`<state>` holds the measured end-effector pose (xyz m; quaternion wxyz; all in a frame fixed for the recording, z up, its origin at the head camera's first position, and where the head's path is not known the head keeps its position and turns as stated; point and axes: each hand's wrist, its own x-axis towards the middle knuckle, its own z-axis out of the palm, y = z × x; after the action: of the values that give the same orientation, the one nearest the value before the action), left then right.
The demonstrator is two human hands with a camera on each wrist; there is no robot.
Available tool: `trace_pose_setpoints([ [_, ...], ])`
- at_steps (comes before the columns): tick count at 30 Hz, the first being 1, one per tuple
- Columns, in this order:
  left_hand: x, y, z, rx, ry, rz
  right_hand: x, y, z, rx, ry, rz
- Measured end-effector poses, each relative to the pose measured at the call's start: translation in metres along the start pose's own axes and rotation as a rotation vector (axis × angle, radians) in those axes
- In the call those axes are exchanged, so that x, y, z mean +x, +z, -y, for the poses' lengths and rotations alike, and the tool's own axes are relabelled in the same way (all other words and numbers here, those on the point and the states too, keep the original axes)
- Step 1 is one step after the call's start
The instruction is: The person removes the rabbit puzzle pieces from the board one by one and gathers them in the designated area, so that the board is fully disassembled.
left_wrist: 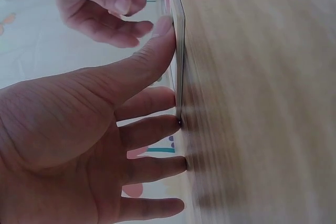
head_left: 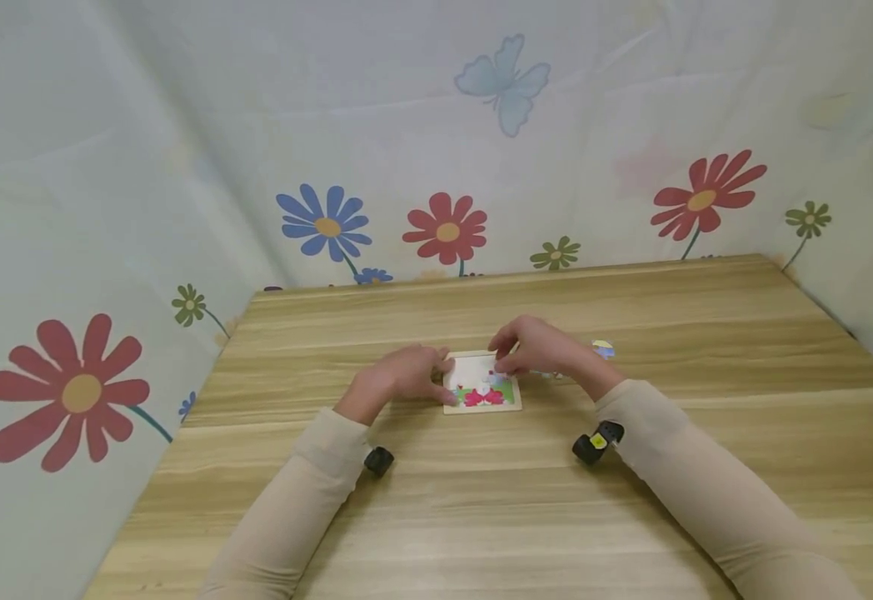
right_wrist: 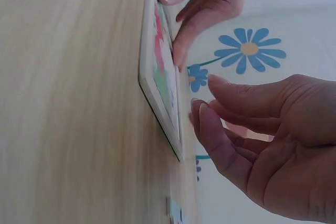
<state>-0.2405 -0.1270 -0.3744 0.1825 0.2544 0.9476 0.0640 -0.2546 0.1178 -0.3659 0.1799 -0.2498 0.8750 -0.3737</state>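
Note:
A small jigsaw puzzle tray (head_left: 482, 409) with a pale wooden rim lies flat on the table, its near part filled with pink, red and green picture pieces. The upper part of its bed shows white. My left hand (head_left: 411, 372) rests at the tray's left side. In the left wrist view its thumb (left_wrist: 164, 27) touches the rim, and the fingers are spread, their tips down on the tray edge and table. Over the tray's right side hovers my right hand (head_left: 537, 346). In the right wrist view its fingers (right_wrist: 212, 129) are loosely bent, with nothing visible between them and the thumb.
Loose puzzle pieces (head_left: 603, 348) lie on the wooden table (head_left: 436, 500) to the right of the tray, some partly hidden behind the right hand and forearm. A white flowered cloth (head_left: 376, 108) hangs behind the table and along its left and right sides.

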Motion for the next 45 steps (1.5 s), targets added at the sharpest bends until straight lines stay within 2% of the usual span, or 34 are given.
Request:
trace_pose_setpoints([
  [9,0.0,0.001,0.001,0.0,0.007,-0.003,0.013,0.021,0.008,-0.127,0.008,0.038],
  [17,0.0,0.0,0.001,0.015,0.036,-0.006,0.015,0.023,0.009,-0.142,0.029,0.046],
  [27,-0.001,-0.001,0.0,-0.006,0.034,-0.007,0.015,0.025,0.01,-0.163,0.045,0.043],
  [34,-0.001,-0.001,0.0,-0.011,0.027,-0.007,0.014,0.024,0.009,-0.184,0.011,0.045],
  [45,-0.001,-0.002,-0.001,0.002,0.014,-0.002,0.01,0.017,0.004,-0.146,-0.056,0.04],
])
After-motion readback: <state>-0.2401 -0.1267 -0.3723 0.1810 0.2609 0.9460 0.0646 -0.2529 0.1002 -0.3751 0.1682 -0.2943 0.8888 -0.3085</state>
